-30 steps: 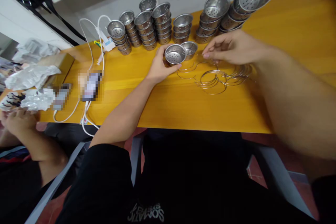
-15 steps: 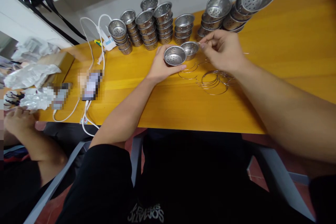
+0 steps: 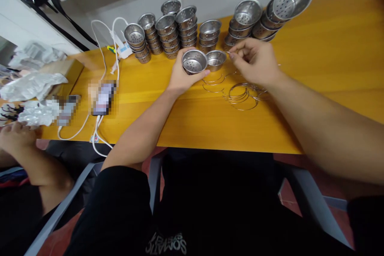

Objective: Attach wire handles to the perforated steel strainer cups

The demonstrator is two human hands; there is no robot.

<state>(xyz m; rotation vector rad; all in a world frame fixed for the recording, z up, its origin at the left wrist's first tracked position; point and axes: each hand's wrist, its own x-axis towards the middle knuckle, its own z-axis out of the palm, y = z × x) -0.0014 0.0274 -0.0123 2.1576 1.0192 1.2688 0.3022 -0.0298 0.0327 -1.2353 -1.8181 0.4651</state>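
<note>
My left hand (image 3: 182, 76) is wrapped round a perforated metal strainer cup (image 3: 195, 62), its open top tilted toward me. Just right of it a second, shallow-looking metal cup (image 3: 216, 61) sits on the table, close against the held one. Beside that cup's rim, my right hand (image 3: 255, 58) pinches thumb and fingers together on a thin piece of wire (image 3: 228, 52), of which only a short end shows. Below the hands lie several thin wire rings (image 3: 243, 96) in a loose heap, with open wire arcs (image 3: 213, 89) to their left.
Stacks of perforated cups (image 3: 166, 34) line the back of the wooden table (image 3: 192, 124), with taller leaning stacks (image 3: 246, 16) at right. Left are a phone (image 3: 103, 100) on white cables, plastic bags (image 3: 33, 86), a cardboard box (image 3: 73, 73) and another person's hand (image 3: 18, 138).
My left hand has shifted slightly left with its cup. My right hand keeps its pinch beside the second cup. The whole view has moved a little.
</note>
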